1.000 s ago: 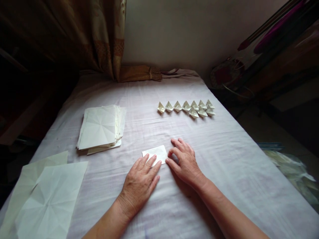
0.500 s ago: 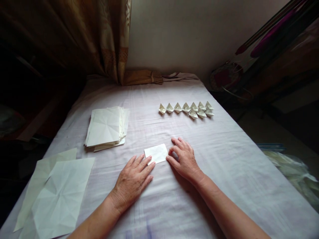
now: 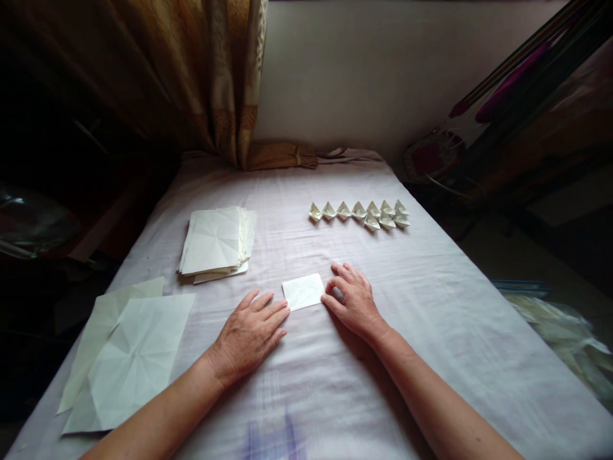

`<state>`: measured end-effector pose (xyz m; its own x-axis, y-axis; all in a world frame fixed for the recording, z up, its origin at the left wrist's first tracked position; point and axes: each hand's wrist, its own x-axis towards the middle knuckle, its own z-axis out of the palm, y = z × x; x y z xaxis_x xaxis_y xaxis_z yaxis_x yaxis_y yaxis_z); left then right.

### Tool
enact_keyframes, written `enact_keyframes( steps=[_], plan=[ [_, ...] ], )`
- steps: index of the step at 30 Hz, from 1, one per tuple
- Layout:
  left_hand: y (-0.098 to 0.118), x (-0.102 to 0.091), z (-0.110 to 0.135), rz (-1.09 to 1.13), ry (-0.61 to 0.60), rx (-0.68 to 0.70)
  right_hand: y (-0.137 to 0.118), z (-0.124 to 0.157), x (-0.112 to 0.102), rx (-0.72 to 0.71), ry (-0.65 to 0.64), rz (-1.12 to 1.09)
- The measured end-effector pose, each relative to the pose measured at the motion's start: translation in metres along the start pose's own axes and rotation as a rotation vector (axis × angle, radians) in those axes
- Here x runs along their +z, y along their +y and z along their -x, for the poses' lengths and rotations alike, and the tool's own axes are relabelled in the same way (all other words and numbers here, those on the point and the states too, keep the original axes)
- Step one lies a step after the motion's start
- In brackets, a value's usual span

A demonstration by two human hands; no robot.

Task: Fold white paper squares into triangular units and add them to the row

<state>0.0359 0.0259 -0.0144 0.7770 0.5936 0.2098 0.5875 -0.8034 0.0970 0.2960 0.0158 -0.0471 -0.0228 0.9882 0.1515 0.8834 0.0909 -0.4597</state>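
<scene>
Ten boat-shaped paper pieces point(image 3: 359, 213) appear complete far right, creased sheets point(image 3: 136, 364) and a paper stack point(image 3: 213, 239) lie unshaped at left, and one folded paper rectangle point(image 3: 303, 291), seemingly part-done, lies between the flat, open left hand point(image 3: 249, 335) and curled right hand point(image 3: 353, 299), whose grip I cannot determine.

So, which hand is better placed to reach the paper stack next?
Probably the left hand: it rests nearer the paper stack, while the right hand is farther, at the right edge of the small paper.
</scene>
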Motion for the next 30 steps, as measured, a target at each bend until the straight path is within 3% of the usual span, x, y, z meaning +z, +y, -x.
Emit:
enact_keyframes(
  steps=[5, 13, 23, 30],
  plan=[
    [0.002, 0.0, -0.011, -0.014, -0.034, -0.003, 0.001, -0.001, 0.0, -0.006, 0.002, 0.008],
    [0.004, 0.012, -0.013, -0.008, 0.019, -0.084, 0.002, 0.0, 0.003, -0.03, 0.011, 0.02],
    [0.008, 0.013, -0.014, -0.009, 0.023, -0.222, 0.0, 0.0, 0.002, -0.014, 0.004, 0.008],
    [0.01, 0.017, -0.021, -0.011, 0.094, -0.262, 0.002, 0.001, 0.003, -0.04, 0.036, 0.021]
  ],
)
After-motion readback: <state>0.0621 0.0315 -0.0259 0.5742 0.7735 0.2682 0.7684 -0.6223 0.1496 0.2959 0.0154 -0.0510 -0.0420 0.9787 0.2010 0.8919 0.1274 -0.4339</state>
